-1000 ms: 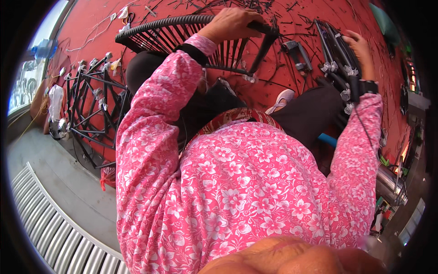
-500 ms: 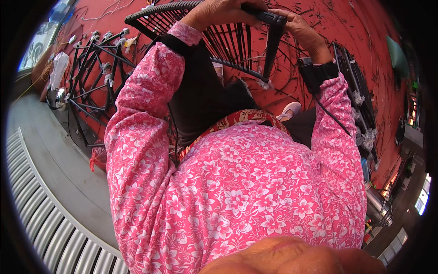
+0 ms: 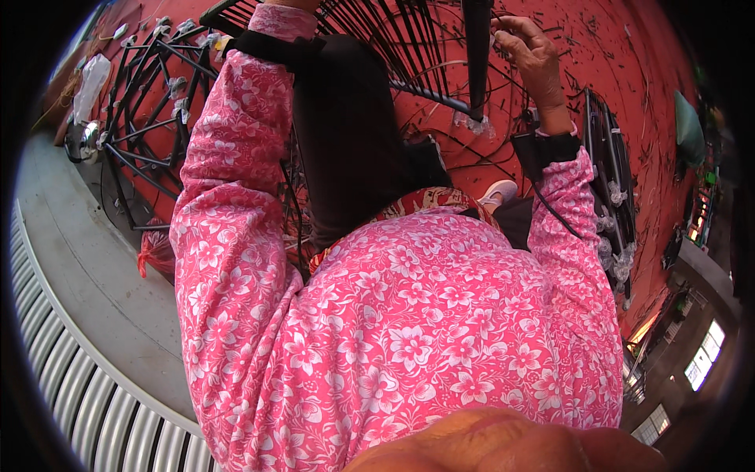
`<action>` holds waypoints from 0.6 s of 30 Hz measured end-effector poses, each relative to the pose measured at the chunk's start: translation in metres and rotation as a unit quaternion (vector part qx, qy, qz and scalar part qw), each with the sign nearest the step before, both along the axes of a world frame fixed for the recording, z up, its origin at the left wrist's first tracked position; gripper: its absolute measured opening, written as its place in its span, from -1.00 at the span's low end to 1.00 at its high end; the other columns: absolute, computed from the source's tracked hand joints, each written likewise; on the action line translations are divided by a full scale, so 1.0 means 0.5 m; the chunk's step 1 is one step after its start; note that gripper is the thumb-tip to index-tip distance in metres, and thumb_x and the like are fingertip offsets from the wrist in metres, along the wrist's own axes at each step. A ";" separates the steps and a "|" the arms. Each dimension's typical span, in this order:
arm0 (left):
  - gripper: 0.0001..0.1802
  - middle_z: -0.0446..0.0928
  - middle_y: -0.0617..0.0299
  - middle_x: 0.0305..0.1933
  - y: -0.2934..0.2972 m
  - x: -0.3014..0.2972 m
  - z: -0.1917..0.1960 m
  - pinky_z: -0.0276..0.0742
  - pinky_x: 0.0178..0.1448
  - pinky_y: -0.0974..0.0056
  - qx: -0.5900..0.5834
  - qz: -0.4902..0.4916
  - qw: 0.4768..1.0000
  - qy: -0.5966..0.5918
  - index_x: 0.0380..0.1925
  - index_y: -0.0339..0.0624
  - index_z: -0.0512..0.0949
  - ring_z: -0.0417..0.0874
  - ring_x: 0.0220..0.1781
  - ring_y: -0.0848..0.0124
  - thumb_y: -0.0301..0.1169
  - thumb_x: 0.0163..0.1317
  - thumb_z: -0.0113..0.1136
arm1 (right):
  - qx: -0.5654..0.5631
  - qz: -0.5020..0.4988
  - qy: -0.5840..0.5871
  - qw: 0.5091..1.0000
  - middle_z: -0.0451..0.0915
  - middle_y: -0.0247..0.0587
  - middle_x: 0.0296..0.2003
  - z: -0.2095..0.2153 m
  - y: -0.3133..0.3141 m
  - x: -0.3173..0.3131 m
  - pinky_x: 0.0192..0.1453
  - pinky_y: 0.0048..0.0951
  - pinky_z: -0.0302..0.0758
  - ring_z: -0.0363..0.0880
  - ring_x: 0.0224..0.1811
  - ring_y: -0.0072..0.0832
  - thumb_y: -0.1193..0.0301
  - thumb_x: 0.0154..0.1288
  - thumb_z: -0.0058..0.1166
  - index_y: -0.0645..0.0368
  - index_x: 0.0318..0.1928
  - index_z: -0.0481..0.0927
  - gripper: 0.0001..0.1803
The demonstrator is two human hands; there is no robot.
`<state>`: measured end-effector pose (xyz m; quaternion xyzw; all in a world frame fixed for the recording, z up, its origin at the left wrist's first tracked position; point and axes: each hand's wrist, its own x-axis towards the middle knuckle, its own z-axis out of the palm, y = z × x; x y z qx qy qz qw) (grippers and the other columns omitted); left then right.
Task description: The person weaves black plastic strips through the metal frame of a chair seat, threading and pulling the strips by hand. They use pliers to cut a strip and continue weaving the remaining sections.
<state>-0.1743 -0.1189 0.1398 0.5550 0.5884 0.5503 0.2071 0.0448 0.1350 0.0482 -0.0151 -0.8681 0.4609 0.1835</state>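
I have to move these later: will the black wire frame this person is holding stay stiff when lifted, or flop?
Probably stiff: the black wire frame keeps its straight parallel bars while raised off the red floor. Likely light for its size, since it is mostly open gaps between thin rods. It may be awkward; the right hand is at one bar, and the left hand is out of view.

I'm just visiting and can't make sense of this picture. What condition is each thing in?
Right hand: raised, fingers closed by the black bar.
Left hand: out of view past the top edge.
Black wire frame: held up off the red floor, tilted.
Black bar: upright, plastic wrap at its lower end.
Stacked black frames: lying on the floor at left.
Red bag: on the floor, crumpled.
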 end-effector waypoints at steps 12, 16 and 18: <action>-0.65 0.70 0.30 -0.17 -0.005 -0.038 -0.008 0.57 0.02 0.40 0.009 0.005 0.995 -0.096 -0.06 -0.33 0.66 0.66 -0.12 0.52 -0.54 0.13 0.46 | -0.081 -0.059 -0.197 0.975 0.71 -0.35 -0.11 -0.035 -0.034 0.087 -0.06 -0.58 0.58 0.65 -0.17 -0.65 0.38 0.31 0.31 0.21 0.05 0.67 -0.66; -0.65 0.69 0.29 -0.18 -0.007 -0.041 -0.012 0.57 0.01 0.39 0.044 0.002 0.992 -0.117 -0.05 -0.34 0.65 0.66 -0.12 0.51 -0.55 0.13 0.42 | 0.041 -0.111 -0.201 0.972 0.74 -0.38 -0.23 -0.063 -0.032 0.094 -0.13 -0.57 0.58 0.65 -0.27 -0.68 0.41 0.23 0.33 0.19 0.01 0.69 -0.67; -0.67 0.68 0.29 -0.19 -0.011 -0.039 -0.016 0.58 0.01 0.38 0.054 0.015 0.989 -0.136 -0.05 -0.34 0.65 0.66 -0.13 0.51 -0.55 0.14 0.40 | 0.033 -0.139 -0.189 0.972 0.74 -0.41 -0.30 -0.082 -0.027 0.102 -0.18 -0.56 0.58 0.65 -0.32 -0.68 0.41 0.21 0.33 0.19 -0.04 0.71 -0.71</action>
